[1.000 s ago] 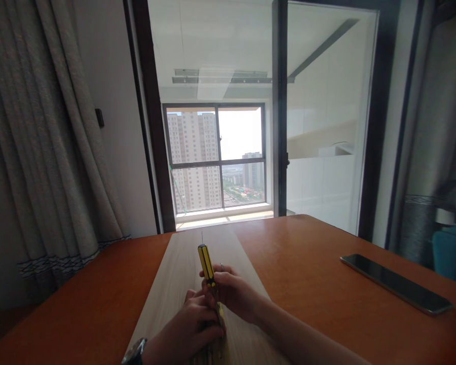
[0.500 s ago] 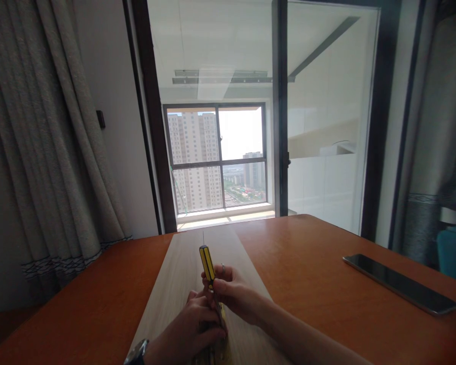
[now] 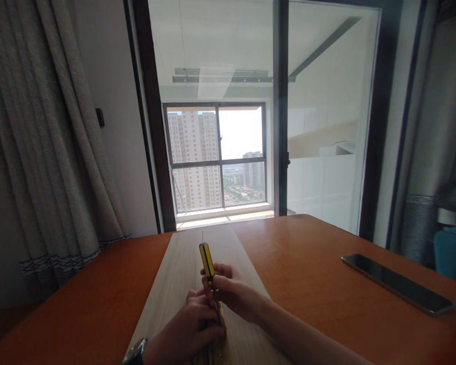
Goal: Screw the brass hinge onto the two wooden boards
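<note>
A screwdriver with a yellow and black handle stands nearly upright, its shaft pointing down toward me. My right hand grips it near the lower end of the handle, thumb and fingers closed. Below and to the left, my left hand is closed around a dark and yellowish object, too dim to identify. The screwdriver's shaft reaches down beside my left fingers, and its tip cannot be made out. Both hands are over a pale wooden board.
The board lies on a reddish-brown table. A black phone rests on the table at the right. Behind the table are a glass door and a window, with a grey curtain at the left.
Both hands and the screwdriver keep nearly the same positions. The screwdriver's handle appears turned slightly in my right hand.
</note>
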Tool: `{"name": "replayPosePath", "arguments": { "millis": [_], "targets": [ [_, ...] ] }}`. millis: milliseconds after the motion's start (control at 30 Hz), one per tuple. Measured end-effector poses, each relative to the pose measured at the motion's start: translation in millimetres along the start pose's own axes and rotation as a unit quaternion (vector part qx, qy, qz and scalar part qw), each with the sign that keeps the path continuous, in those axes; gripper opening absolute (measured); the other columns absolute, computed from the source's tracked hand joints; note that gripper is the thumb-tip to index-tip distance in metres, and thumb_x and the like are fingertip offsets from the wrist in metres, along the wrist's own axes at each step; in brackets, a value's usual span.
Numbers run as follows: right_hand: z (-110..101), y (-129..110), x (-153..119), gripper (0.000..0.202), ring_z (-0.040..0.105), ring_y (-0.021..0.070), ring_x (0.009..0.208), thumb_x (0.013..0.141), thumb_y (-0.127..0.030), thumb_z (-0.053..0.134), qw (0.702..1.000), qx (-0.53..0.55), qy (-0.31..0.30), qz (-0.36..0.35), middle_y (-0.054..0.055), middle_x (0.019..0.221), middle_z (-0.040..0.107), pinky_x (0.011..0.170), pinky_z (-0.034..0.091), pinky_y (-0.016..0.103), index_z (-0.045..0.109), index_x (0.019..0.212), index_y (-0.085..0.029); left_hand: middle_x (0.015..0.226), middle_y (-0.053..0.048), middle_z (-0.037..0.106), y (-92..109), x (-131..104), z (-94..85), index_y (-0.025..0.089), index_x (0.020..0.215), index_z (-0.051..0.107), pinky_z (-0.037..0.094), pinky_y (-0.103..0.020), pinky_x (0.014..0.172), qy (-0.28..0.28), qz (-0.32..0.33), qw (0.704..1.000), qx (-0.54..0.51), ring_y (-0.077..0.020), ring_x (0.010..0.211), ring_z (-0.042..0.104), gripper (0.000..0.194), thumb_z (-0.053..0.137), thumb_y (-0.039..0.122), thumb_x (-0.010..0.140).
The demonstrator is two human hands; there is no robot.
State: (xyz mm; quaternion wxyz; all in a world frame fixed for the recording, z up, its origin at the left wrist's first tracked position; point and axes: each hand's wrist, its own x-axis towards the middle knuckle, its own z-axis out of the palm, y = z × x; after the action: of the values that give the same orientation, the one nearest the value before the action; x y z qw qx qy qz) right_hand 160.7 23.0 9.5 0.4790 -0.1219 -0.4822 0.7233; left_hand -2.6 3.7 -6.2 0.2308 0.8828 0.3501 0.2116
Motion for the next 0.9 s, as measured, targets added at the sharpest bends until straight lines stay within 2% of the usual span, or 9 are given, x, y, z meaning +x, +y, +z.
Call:
{"name": "replayPosePath", "arguments": {
  "millis": [100, 233, 400, 700, 900],
  "targets": [
    [0.8, 0.3, 0.0, 0.044, 0.060, 0.0096, 0.058, 0.062, -0.029, 0.089, 1.000, -0.023, 0.012, -0.004, 0.002, 0.075, 0.070, 0.058, 0.043, 0.023, 0.069, 0.098, -0.012, 0.109, -0.003, 0.071, 0.0, -0.6, 0.8, 0.019, 0.079, 0.073, 0.032, -0.033, 0.105, -0.006, 0.003, 1.000, -0.010, -0.0213, 0.107, 0.054, 0.006, 0.068, 0.022, 0.082],
    [1.9, -1.5, 0.4, 0.040, 0.060, 0.0098, 0.057, 0.069, -0.032, 0.085, 1.000, -0.020, -0.004, -0.008, 0.004, 0.074, 0.072, 0.058, 0.043, 0.023, 0.069, 0.100, -0.011, 0.107, -0.002, 0.070, 0.1, 0.1, 0.5, 0.021, 0.080, 0.073, 0.032, -0.033, 0.104, 0.013, 0.016, 1.000, -0.016, -0.0222, 0.111, 0.052, 0.003, 0.070, 0.020, 0.080],
    [0.1, -3.2, 1.6, 0.036, 0.065, 0.0128, 0.060, 0.076, -0.031, 0.076, 0.999, 0.027, -0.029, 0.008, 0.008, 0.082, 0.075, 0.060, 0.045, 0.025, 0.069, 0.105, -0.011, 0.098, -0.002, 0.070, 0.7, 0.6, -1.2, 0.021, 0.076, 0.073, 0.033, -0.033, 0.101, 0.027, 0.028, 0.999, -0.004, -0.0204, 0.103, 0.054, 0.004, 0.072, 0.019, 0.080],
    [-3.4, -1.4, 5.5, 0.032, 0.066, 0.0159, 0.060, 0.078, -0.031, 0.067, 0.998, 0.046, -0.031, 0.016, 0.010, 0.083, 0.076, 0.061, 0.046, 0.029, 0.063, 0.104, -0.011, 0.102, 0.000, 0.070, 1.8, -1.0, -3.0, 0.024, 0.084, 0.075, 0.031, -0.033, 0.101, 0.016, 0.030, 0.999, -0.007, -0.0199, 0.106, 0.053, 0.006, 0.071, 0.020, 0.083],
    [1.8, -2.2, 4.1, 0.029, 0.064, 0.0137, 0.056, 0.077, -0.036, 0.074, 1.000, 0.017, -0.021, -0.008, 0.008, 0.080, 0.075, 0.056, 0.045, 0.026, 0.055, 0.083, -0.016, 0.108, -0.003, 0.069, 4.9, -0.8, -3.5, 0.023, 0.084, 0.076, 0.031, -0.035, 0.103, 0.026, 0.017, 0.999, -0.029, -0.0236, 0.114, 0.050, 0.006, 0.071, 0.021, 0.081]
  ]
}}
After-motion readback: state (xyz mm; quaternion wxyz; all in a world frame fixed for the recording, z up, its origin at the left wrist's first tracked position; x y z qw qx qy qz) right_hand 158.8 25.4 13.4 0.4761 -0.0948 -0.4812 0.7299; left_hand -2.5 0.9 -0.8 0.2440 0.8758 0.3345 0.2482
